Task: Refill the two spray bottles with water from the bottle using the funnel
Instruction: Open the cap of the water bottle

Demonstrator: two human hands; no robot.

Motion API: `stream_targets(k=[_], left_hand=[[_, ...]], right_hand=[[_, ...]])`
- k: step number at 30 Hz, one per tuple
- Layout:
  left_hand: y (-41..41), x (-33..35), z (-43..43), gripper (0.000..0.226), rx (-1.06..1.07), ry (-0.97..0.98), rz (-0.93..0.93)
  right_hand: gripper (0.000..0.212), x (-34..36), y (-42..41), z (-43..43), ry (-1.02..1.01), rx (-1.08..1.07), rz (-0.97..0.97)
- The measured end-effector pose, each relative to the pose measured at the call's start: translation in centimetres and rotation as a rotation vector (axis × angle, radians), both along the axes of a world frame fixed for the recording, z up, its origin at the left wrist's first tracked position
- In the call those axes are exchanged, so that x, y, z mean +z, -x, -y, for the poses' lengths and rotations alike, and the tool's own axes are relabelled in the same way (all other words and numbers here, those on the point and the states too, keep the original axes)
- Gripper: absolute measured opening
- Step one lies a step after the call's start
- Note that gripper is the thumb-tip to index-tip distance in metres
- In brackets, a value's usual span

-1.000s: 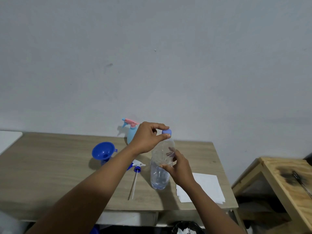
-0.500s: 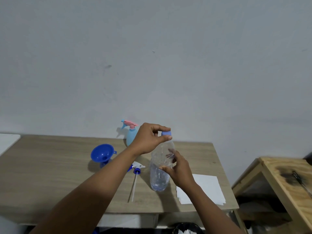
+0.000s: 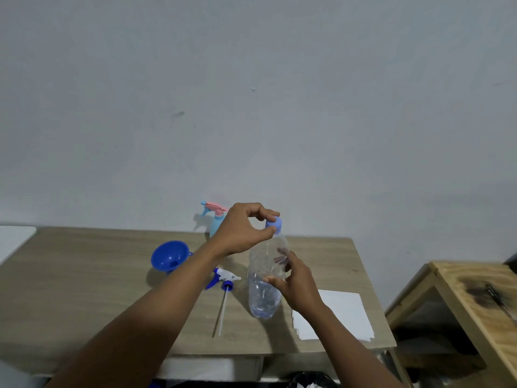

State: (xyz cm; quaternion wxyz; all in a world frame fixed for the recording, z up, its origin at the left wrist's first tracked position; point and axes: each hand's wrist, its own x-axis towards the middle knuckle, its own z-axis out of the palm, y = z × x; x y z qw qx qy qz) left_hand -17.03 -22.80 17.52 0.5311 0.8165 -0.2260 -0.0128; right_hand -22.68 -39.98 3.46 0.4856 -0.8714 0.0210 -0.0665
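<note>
A clear plastic water bottle [image 3: 264,292] stands upright on the wooden table [image 3: 84,289], a little water in its bottom. My left hand [image 3: 243,231] pinches its blue cap [image 3: 274,223] between thumb and fingers. My right hand [image 3: 296,281] grips the bottle's body from the right. A blue funnel [image 3: 170,256] lies to the left. Behind my left hand stands a light blue spray bottle with a pink trigger [image 3: 215,217], partly hidden. A white and blue spray head with a long tube [image 3: 225,287] lies on the table beside the water bottle.
White paper sheets [image 3: 344,312] lie at the table's right front corner. A second wooden table [image 3: 475,298] with a dark stain stands to the right. A grey wall rises behind. A white surface [image 3: 14,236] sits at the far left.
My left hand's fingers have shifted slightly round the cap; the bottle and my right hand stay in place.
</note>
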Motion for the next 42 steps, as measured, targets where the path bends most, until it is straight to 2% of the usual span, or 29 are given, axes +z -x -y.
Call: stream_targets(k=[4, 7, 11, 13, 16, 20, 25, 30, 33, 36, 39, 42], left_hand=[[0.2, -0.2, 0.0, 0.014, 0.06, 0.054, 0.027], [0.3, -0.1, 0.8, 0.024, 0.159, 0.117, 0.112], [0.4, -1.4, 0.5, 0.025, 0.345, 0.193, 0.153], [1.4, -4.0, -0.3, 0.026, 0.423, 0.142, 0.104], [3.8, -9.8, -1.9, 0.028, 0.484, 0.015, -0.082], [7.1, -15.8, -2.7, 0.016, 0.383, -0.286, -0.225], [8.7, -20.0, -1.2, 0.027, 0.236, -0.475, -0.245], [8.8, -22.2, -0.2, 0.036, 0.223, -0.615, -0.35], [8.7, -22.9, -0.2, 0.04, 0.26, -0.646, -0.383], [8.6, -23.2, 0.0, 0.044, 0.265, -0.652, -0.373], [8.9, -23.2, 0.0, 0.053, 0.284, -0.618, -0.348], [9.9, -22.4, -0.1, 0.057, 0.277, -0.53, -0.288]], right_hand=[[0.079, -0.2, 0.1, 0.0, 0.008, 0.001, 0.008], [0.079, 0.0, 0.1, -0.1, 0.012, -0.001, 0.008], [0.082, 0.1, 0.2, -0.1, -0.005, 0.017, -0.006], [0.082, 0.1, 0.3, -0.1, -0.029, 0.024, -0.004], [0.09, 0.3, 0.3, 0.2, -0.049, 0.042, 0.002], [0.086, 0.5, 0.0, 1.1, -0.071, 0.046, -0.013], [0.081, 0.5, 0.4, 1.3, -0.091, 0.04, -0.006], [0.077, 0.0, 0.4, 1.3, -0.152, 0.028, -0.029], [0.071, -0.2, 0.4, 1.3, -0.191, 0.025, -0.047], [0.076, -0.1, 0.5, 0.8, -0.21, 0.015, -0.042], [0.084, 0.0, 0.5, 0.4, -0.223, -0.006, -0.021], [0.083, 0.2, 0.7, 0.3, -0.224, -0.02, -0.001]])
